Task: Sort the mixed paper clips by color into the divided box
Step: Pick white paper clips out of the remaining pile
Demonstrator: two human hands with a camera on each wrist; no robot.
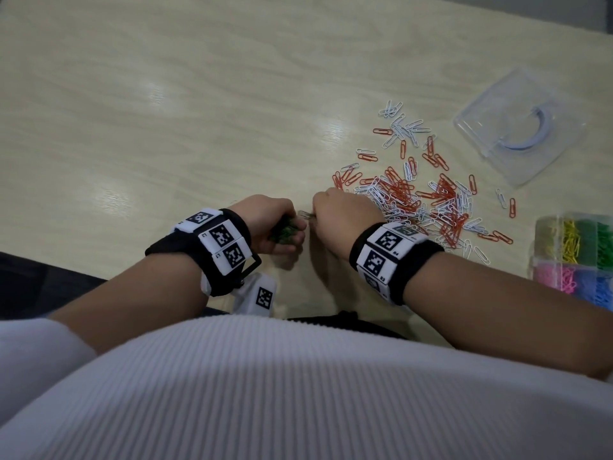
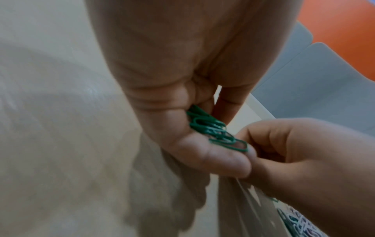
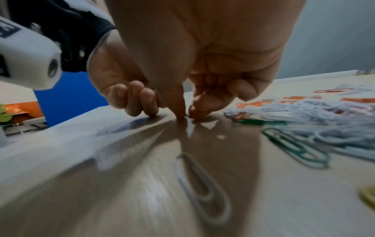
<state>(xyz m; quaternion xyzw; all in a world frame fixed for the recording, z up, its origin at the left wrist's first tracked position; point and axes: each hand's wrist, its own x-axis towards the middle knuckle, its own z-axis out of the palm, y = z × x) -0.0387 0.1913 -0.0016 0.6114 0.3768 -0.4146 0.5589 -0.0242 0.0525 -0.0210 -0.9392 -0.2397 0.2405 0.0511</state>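
The left hand [image 1: 275,227] holds green clips [image 2: 211,128] in curled fingers. The right hand [image 1: 341,220] pinches one green clip [image 3: 186,115] on the table [image 1: 199,111].

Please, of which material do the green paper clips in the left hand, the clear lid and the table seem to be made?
Green paper clips: probably metal wire with a coloured coating; thin bent loops, evenly green.
Clear lid: most likely hard transparent plastic; the table shows through, edges glint.
Table: pale wood grain, perhaps laminate; glossy, with lamp reflections.
Left hand grips the clips.
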